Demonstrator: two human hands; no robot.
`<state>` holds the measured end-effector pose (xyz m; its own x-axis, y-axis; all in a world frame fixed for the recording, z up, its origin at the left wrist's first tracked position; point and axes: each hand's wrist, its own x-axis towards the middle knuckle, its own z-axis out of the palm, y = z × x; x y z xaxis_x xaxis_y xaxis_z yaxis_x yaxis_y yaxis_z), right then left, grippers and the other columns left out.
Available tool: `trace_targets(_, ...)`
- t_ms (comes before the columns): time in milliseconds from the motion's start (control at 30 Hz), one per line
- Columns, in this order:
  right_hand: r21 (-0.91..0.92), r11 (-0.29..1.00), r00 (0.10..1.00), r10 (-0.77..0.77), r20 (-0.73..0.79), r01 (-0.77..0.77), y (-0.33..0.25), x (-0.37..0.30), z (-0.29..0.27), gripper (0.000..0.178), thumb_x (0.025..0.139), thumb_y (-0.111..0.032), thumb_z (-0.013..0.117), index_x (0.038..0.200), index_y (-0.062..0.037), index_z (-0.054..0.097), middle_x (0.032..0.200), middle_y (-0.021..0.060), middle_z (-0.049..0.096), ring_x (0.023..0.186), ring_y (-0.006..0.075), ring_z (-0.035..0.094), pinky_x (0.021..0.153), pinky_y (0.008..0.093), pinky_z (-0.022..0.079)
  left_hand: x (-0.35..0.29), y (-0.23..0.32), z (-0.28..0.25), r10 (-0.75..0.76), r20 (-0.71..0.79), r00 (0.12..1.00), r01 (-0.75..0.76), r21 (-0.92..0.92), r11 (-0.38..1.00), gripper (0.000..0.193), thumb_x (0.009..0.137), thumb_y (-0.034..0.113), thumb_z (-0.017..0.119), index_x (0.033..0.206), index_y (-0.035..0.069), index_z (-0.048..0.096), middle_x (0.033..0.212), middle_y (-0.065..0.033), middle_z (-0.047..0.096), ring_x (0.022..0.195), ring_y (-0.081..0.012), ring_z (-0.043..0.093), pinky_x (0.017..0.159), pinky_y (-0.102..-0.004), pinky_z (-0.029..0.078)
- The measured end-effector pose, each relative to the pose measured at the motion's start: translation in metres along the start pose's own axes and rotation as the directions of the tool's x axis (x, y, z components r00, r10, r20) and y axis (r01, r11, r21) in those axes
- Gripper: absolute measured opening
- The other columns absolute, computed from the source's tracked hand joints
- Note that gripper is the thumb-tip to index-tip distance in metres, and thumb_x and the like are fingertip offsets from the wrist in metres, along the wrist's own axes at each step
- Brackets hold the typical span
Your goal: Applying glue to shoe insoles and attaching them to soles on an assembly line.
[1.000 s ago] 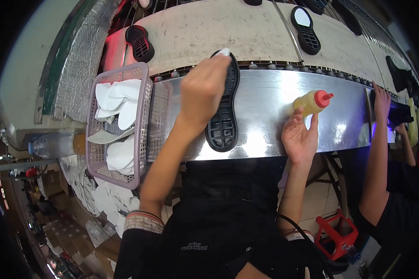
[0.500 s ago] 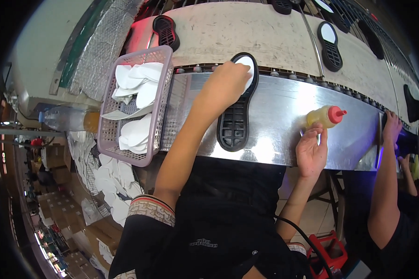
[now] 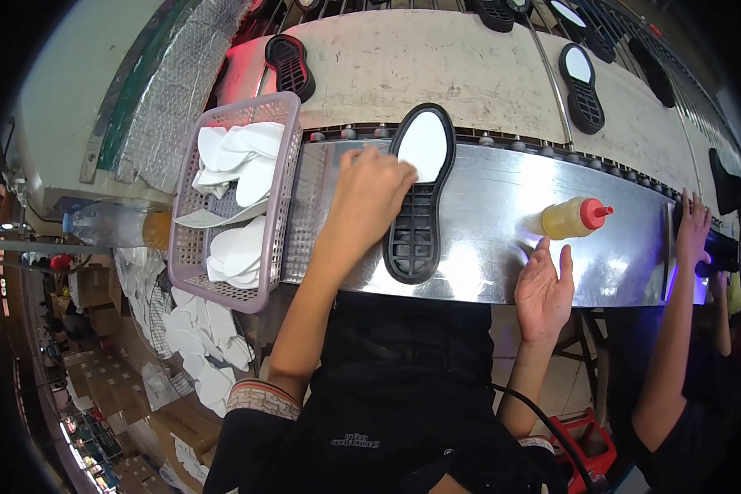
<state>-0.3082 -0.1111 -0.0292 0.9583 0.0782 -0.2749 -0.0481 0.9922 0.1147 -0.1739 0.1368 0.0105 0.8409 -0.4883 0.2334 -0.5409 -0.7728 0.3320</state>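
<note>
A black shoe sole (image 3: 415, 235) with a gridded heel half lies on the metal ledge, its toe end pointing away. A white oval pad (image 3: 426, 146) sits flat in its front half. My left hand (image 3: 369, 198) is at the sole's left side, fingers loosely bent and apart, fingertips by the pad's lower left edge; I see nothing in it. My right hand (image 3: 545, 292) is open, palm up, at the ledge's near edge. Just beyond its fingertips a squeeze bottle (image 3: 564, 221) of yellowish liquid with a red nozzle cap lies on its side.
A lilac basket (image 3: 273, 235) of white pads (image 3: 253, 181) stands at the left, beside a plastic bottle (image 3: 115, 225). Beyond the ledge, a pale conveyor belt (image 3: 436, 58) carries soles, including one with a pad (image 3: 583, 90). A co-worker's arm (image 3: 675, 305) reaches in at the right.
My left hand has come off the white pad, moving left and nearer me, so the whole pad shows. My right hand has drawn slightly away from the squeeze bottle.
</note>
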Motion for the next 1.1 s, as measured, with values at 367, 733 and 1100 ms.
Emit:
trace_targets(367,-0.895,0.062,0.496,-0.848,0.186,0.442,0.03,-0.014,0.008,0.023,0.097,-0.016,0.042,0.086,0.0012,0.054,0.081,0.0074,0.056,0.07,0.0122,0.052,0.07,0.0259,0.046,0.036,-0.041,0.011,0.05,0.336,0.94,0.002,-0.151,0.988,0.046,0.086,0.032,0.056,0.131,0.024,0.05,0.147,-0.0171,0.026,0.128,-0.038,0.037,0.106,-0.0465,0.028)
trace_targets(733,-0.919,-0.307,0.291,-0.881,0.373,0.248,-0.128,0.045,0.015,0.025,0.095,-0.021,0.05,0.087,0.0015,0.059,0.077,0.0047,0.059,0.066,0.0102,0.054,0.064,0.0238,0.046,-0.062,0.056,0.022,-0.143,0.006,0.99,0.143,0.019,0.99,0.063,0.079,0.033,0.062,0.135,0.01,0.042,0.14,-0.0105,0.037,0.11,-0.0468,0.04,0.08,-0.0506,0.043)
trace_targets(1100,-0.914,-0.309,0.228,-0.9,0.37,0.264,-0.134,0.052,0.001,0.023,0.096,-0.007,0.043,0.116,0.0025,0.048,0.093,0.0112,0.059,0.072,0.0136,0.058,0.068,0.0248,0.05,0.196,-0.06,0.055,-0.347,-0.067,0.936,0.353,0.23,0.907,0.065,0.079,0.034,0.063,0.13,-0.002,0.044,0.137,-0.0191,0.041,0.125,-0.0501,0.03,0.097,-0.0595,0.032)
